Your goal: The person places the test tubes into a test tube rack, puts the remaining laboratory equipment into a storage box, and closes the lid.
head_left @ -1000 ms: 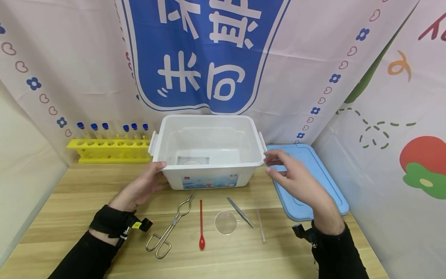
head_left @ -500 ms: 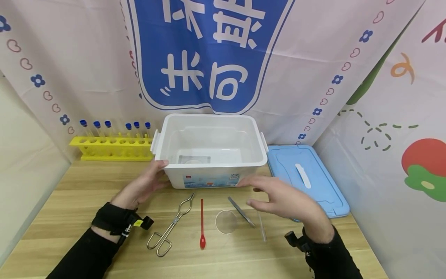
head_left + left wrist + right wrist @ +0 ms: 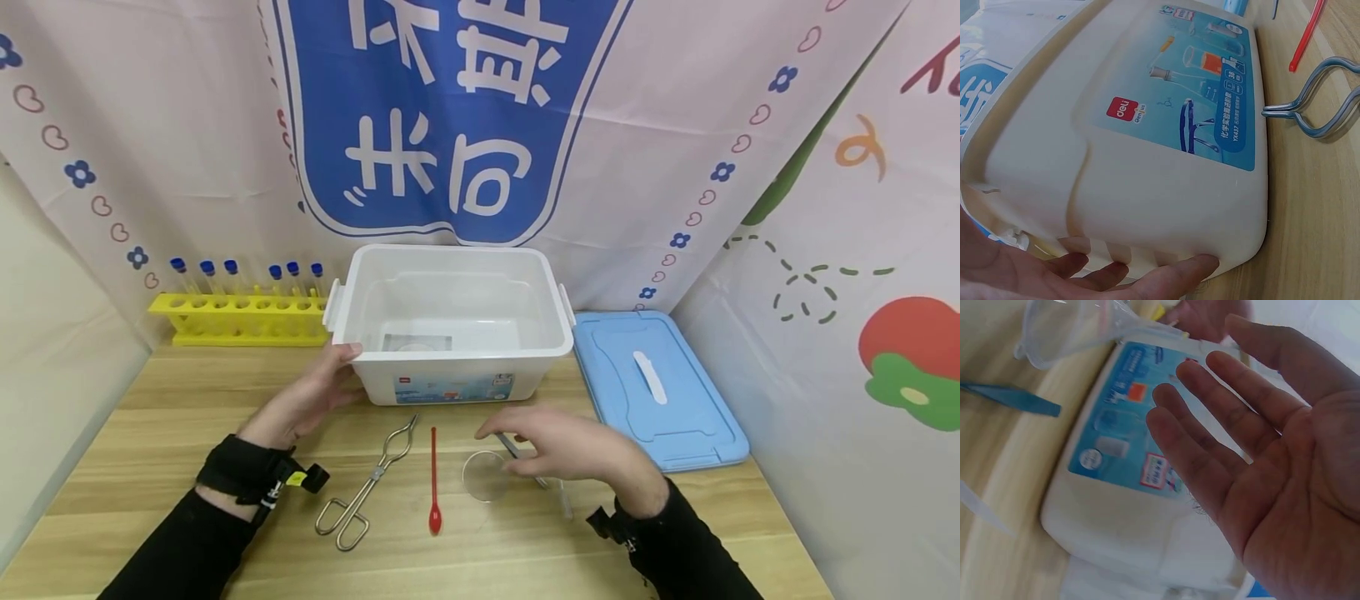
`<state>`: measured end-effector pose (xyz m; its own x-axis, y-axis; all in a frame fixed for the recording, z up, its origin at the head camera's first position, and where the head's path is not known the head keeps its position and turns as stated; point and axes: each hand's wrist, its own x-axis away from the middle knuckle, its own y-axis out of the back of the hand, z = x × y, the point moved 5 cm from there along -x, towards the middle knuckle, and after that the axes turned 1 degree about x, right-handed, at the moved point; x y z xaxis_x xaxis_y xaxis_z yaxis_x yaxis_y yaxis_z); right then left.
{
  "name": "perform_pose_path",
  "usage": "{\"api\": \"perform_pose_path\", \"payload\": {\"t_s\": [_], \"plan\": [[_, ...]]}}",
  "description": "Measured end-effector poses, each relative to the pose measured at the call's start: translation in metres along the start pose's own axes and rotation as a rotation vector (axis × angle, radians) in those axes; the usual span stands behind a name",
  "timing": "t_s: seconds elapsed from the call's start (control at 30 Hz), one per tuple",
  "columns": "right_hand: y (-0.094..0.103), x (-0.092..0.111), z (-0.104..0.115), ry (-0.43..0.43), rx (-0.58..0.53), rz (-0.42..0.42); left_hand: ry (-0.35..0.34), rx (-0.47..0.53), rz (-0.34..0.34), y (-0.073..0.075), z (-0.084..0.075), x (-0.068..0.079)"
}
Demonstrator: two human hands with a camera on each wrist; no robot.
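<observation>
A white plastic bin [image 3: 450, 375] stands at the back of the table, its top uncovered. My left hand [image 3: 303, 400] holds its near left corner, thumb over the rim and fingers against the outer end wall, as the left wrist view shows [image 3: 1147, 281]. In front of the bin, my right hand [image 3: 570, 454] hovers above the tweezers [image 3: 510, 447] and beside a clear funnel [image 3: 483, 477]. The right wrist view shows its palm and extended fingers with nothing held. A clear thin tube [image 3: 565, 502] lies by the right wrist, partly hidden.
Crucible tongs [image 3: 377, 475] and a red spoon [image 3: 434, 492] lie in front of the bin. At back left stands a yellow rack [image 3: 240, 340] with several blue-capped test tubes. A blue lid [image 3: 682, 417] lies right of the bin. A flat clear item [image 3: 416, 342] is inside it.
My right hand has left the bin's right end and moved forward of the bin, leftward and nearer to me, over the tweezers. The left hand stays on the bin's corner.
</observation>
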<state>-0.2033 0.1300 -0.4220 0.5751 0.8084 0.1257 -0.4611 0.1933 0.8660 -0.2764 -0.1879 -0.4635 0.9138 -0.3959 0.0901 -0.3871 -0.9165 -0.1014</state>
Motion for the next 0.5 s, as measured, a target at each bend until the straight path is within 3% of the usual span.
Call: {"api": "perform_pose_path", "payload": {"t_s": [0.5], "plan": [[-0.036, -0.023, -0.012, 0.078, 0.053, 0.026, 0.017, -0.009, -0.016, -0.001, -0.001, -0.001]]}}
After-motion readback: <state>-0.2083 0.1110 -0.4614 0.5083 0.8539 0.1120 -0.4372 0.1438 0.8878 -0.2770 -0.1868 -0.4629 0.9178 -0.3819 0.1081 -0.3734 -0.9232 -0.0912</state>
